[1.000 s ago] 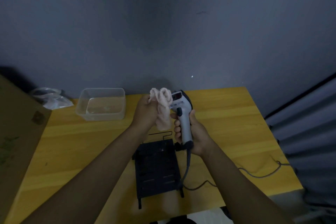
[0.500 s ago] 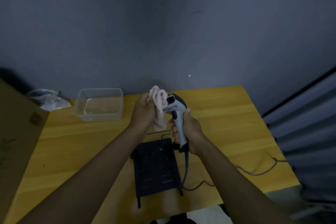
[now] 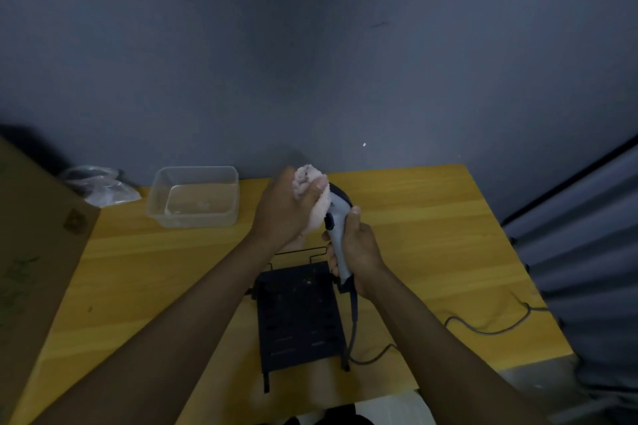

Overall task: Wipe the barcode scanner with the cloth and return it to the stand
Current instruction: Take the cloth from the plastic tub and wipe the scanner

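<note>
Mid-wipe: left hand [image 3: 286, 210] fingers bunched tight around cloth [image 3: 312, 198] pressed on barcode scanner [image 3: 336, 228] head, right hand [image 3: 359, 252] fingers wrapped on its handle, scanner held above stand [image 3: 300, 317], return still to do

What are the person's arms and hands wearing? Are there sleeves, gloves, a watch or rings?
Both forearms are bare as far as the picture shows: no sleeves. The left hand and the right hand have no gloves. No watch, bracelet or ring is visible, though the dim light could hide a thin one.
</note>
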